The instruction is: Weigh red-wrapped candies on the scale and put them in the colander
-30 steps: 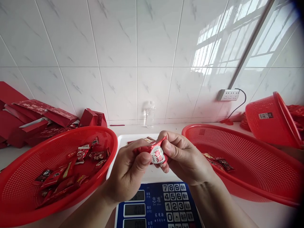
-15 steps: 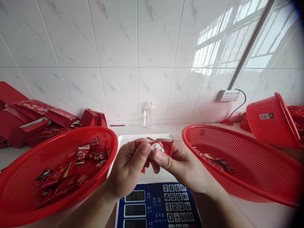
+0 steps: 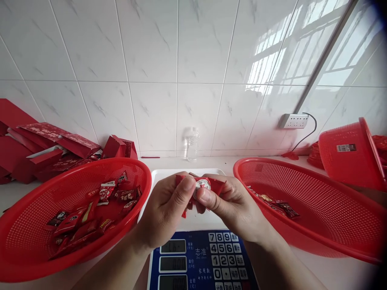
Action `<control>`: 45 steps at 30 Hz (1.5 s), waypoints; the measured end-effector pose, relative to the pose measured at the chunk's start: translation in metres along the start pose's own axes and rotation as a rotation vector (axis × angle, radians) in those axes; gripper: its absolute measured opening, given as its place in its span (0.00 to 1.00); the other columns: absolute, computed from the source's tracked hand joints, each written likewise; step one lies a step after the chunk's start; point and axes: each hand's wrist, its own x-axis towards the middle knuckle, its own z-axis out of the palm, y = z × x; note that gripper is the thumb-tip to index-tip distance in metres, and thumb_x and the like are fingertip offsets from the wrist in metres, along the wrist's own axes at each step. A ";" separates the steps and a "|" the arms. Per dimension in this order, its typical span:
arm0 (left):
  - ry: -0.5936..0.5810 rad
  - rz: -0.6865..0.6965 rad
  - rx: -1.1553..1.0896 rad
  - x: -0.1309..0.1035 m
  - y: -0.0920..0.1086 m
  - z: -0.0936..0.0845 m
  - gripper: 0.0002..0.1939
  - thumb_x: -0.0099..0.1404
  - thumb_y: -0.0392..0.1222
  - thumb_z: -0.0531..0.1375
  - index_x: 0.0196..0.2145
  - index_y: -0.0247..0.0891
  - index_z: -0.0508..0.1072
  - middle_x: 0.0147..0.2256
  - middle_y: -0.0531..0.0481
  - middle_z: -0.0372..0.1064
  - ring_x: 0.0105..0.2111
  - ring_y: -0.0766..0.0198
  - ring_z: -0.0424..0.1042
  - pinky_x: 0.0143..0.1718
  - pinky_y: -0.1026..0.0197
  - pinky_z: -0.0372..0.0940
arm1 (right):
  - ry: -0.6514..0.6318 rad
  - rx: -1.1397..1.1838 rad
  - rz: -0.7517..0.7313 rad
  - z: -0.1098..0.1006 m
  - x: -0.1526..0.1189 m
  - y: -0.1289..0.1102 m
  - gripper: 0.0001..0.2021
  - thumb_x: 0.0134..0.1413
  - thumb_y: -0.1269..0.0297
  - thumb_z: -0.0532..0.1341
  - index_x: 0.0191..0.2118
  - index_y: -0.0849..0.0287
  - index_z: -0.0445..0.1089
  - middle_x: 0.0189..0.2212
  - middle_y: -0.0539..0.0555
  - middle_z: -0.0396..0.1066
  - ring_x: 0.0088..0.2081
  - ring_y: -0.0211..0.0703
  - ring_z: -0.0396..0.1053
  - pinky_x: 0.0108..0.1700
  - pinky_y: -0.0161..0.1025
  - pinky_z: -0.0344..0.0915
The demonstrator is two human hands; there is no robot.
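Observation:
Both hands meet at the centre, above the white pan [image 3: 193, 220] of a blue scale [image 3: 199, 257]. Between them is a red packet [image 3: 214, 185] with a round white label. My left hand [image 3: 167, 209] grips its left part, thumb on the front beside the label. My right hand [image 3: 234, 205] pinches the right part, its thumb over the label's lower edge. Fingers curl behind the packet, partly hidden. Small wrapped snacks [image 3: 106, 192] lie in the red left basket [image 3: 27, 225]; a smaller group of snacks [image 3: 287, 209] lies in the red right basket [image 3: 338, 201].
Red folded boxes [image 3: 45, 149] are piled at the back left. A clear bottle [image 3: 192, 145] stands by the tiled wall. A power strip [image 3: 294, 121] with a black cable is on the wall at right, near a tilted red basket [image 3: 341, 155].
The view has shifted slightly. Both hands keep hold of the red packet, whose right end now looks more bent and crumpled than before.

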 end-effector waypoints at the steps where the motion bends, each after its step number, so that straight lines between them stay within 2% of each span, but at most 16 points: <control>1: -0.006 -0.021 -0.016 0.001 -0.001 -0.001 0.23 0.70 0.57 0.51 0.27 0.39 0.70 0.23 0.49 0.67 0.23 0.65 0.63 0.22 0.62 0.58 | 0.005 0.013 0.016 0.000 0.001 0.002 0.17 0.59 0.52 0.61 0.25 0.58 0.66 0.23 0.49 0.66 0.26 0.34 0.64 0.30 0.35 0.64; 4: -0.032 -0.095 -0.098 0.005 -0.003 -0.002 0.21 0.69 0.57 0.54 0.28 0.38 0.71 0.23 0.49 0.68 0.23 0.66 0.66 0.24 0.63 0.60 | -0.025 0.078 0.027 -0.004 0.003 0.008 0.16 0.60 0.53 0.60 0.27 0.59 0.68 0.23 0.49 0.68 0.26 0.34 0.66 0.29 0.33 0.65; 6: 0.016 -0.115 -0.189 0.009 -0.001 -0.001 0.22 0.66 0.59 0.57 0.26 0.37 0.71 0.21 0.51 0.66 0.22 0.66 0.66 0.24 0.64 0.61 | -0.044 0.095 0.005 -0.011 0.003 0.010 0.16 0.62 0.54 0.59 0.29 0.59 0.69 0.23 0.49 0.68 0.26 0.33 0.67 0.29 0.32 0.65; 9: 0.254 -0.105 -0.356 0.016 0.008 -0.004 0.24 0.61 0.60 0.62 0.22 0.37 0.67 0.18 0.55 0.60 0.20 0.70 0.64 0.20 0.68 0.60 | 0.060 -0.109 0.019 -0.025 0.002 0.008 0.17 0.62 0.52 0.59 0.27 0.59 0.68 0.22 0.49 0.68 0.26 0.33 0.66 0.29 0.33 0.64; 12: 0.522 -0.079 -0.524 0.023 0.022 -0.015 0.25 0.67 0.58 0.56 0.20 0.36 0.64 0.19 0.56 0.58 0.18 0.73 0.61 0.19 0.71 0.60 | 0.222 -0.510 0.089 -0.038 0.002 0.008 0.17 0.60 0.49 0.59 0.30 0.58 0.69 0.26 0.51 0.71 0.29 0.37 0.67 0.31 0.36 0.64; 15: 0.632 -0.104 -0.645 0.026 0.033 -0.027 0.28 0.72 0.56 0.48 0.21 0.36 0.65 0.20 0.56 0.58 0.18 0.73 0.61 0.17 0.72 0.59 | 0.182 -0.808 0.222 -0.041 0.005 0.016 0.14 0.60 0.52 0.58 0.42 0.56 0.73 0.38 0.54 0.75 0.39 0.44 0.71 0.41 0.43 0.67; 18: 0.617 -0.127 -0.696 0.026 0.039 -0.033 0.30 0.73 0.56 0.46 0.20 0.35 0.65 0.19 0.55 0.58 0.17 0.73 0.60 0.16 0.71 0.59 | -0.071 -0.969 0.310 -0.032 0.008 0.028 0.17 0.59 0.60 0.59 0.53 0.53 0.70 0.53 0.57 0.71 0.54 0.51 0.67 0.54 0.50 0.64; 20: 0.594 -0.117 -0.709 0.024 0.043 -0.034 0.30 0.73 0.56 0.45 0.20 0.35 0.66 0.19 0.55 0.57 0.17 0.73 0.60 0.16 0.71 0.59 | -0.243 -1.027 0.335 -0.025 0.010 0.035 0.20 0.57 0.64 0.61 0.56 0.54 0.69 0.57 0.58 0.67 0.61 0.53 0.59 0.60 0.52 0.59; 22: 0.573 -0.097 -0.715 0.021 0.047 -0.034 0.30 0.73 0.56 0.45 0.19 0.35 0.66 0.19 0.55 0.57 0.17 0.73 0.59 0.16 0.71 0.59 | -0.327 -1.070 0.356 -0.021 0.010 0.041 0.21 0.57 0.67 0.60 0.57 0.54 0.68 0.58 0.58 0.66 0.63 0.54 0.56 0.62 0.53 0.56; 28: 0.529 -0.028 -0.727 0.011 0.061 -0.037 0.31 0.72 0.58 0.46 0.19 0.36 0.65 0.18 0.55 0.57 0.17 0.73 0.59 0.16 0.72 0.59 | -0.294 -1.101 0.334 -0.028 0.007 0.045 0.15 0.60 0.68 0.56 0.49 0.56 0.73 0.56 0.58 0.68 0.58 0.51 0.64 0.60 0.50 0.60; 31: 0.516 -0.018 -0.736 0.009 0.066 -0.038 0.31 0.72 0.58 0.45 0.19 0.36 0.65 0.18 0.55 0.56 0.16 0.73 0.59 0.16 0.71 0.59 | -0.275 -1.110 0.348 -0.027 0.013 0.042 0.16 0.60 0.65 0.56 0.52 0.55 0.72 0.58 0.59 0.66 0.60 0.52 0.62 0.61 0.51 0.58; 34: 0.498 -0.017 -0.742 0.007 0.071 -0.039 0.32 0.73 0.58 0.43 0.19 0.36 0.65 0.17 0.55 0.56 0.16 0.73 0.58 0.16 0.71 0.60 | -0.263 -1.136 0.375 -0.017 0.027 0.042 0.21 0.63 0.57 0.55 0.58 0.57 0.68 0.61 0.62 0.62 0.62 0.53 0.59 0.62 0.53 0.56; 36: 0.482 -0.015 -0.744 0.005 0.074 -0.039 0.32 0.72 0.58 0.44 0.19 0.36 0.65 0.17 0.56 0.56 0.16 0.73 0.58 0.16 0.72 0.60 | -0.309 -1.143 0.388 -0.009 0.036 0.045 0.26 0.62 0.50 0.55 0.62 0.55 0.63 0.64 0.62 0.57 0.65 0.57 0.52 0.64 0.57 0.50; 40: 0.450 0.005 -0.751 0.001 0.078 -0.041 0.30 0.72 0.58 0.47 0.19 0.36 0.65 0.17 0.56 0.56 0.16 0.73 0.59 0.15 0.72 0.59 | -0.498 -1.176 0.396 0.001 0.046 0.060 0.37 0.58 0.39 0.54 0.68 0.51 0.52 0.70 0.60 0.44 0.70 0.65 0.33 0.65 0.69 0.35; 42: 0.430 0.019 -0.757 -0.001 0.079 -0.042 0.30 0.72 0.58 0.47 0.19 0.36 0.65 0.17 0.55 0.56 0.16 0.73 0.59 0.16 0.72 0.60 | -0.550 -1.202 0.353 0.001 0.046 0.067 0.38 0.58 0.38 0.53 0.69 0.52 0.51 0.69 0.59 0.45 0.70 0.66 0.33 0.65 0.68 0.32; 45: 0.408 0.033 -0.767 -0.003 0.079 -0.042 0.30 0.72 0.58 0.47 0.19 0.36 0.66 0.17 0.55 0.57 0.16 0.73 0.59 0.16 0.71 0.60 | -0.549 -1.197 0.298 -0.006 0.044 0.073 0.34 0.58 0.41 0.55 0.66 0.50 0.58 0.67 0.56 0.53 0.69 0.64 0.39 0.67 0.64 0.34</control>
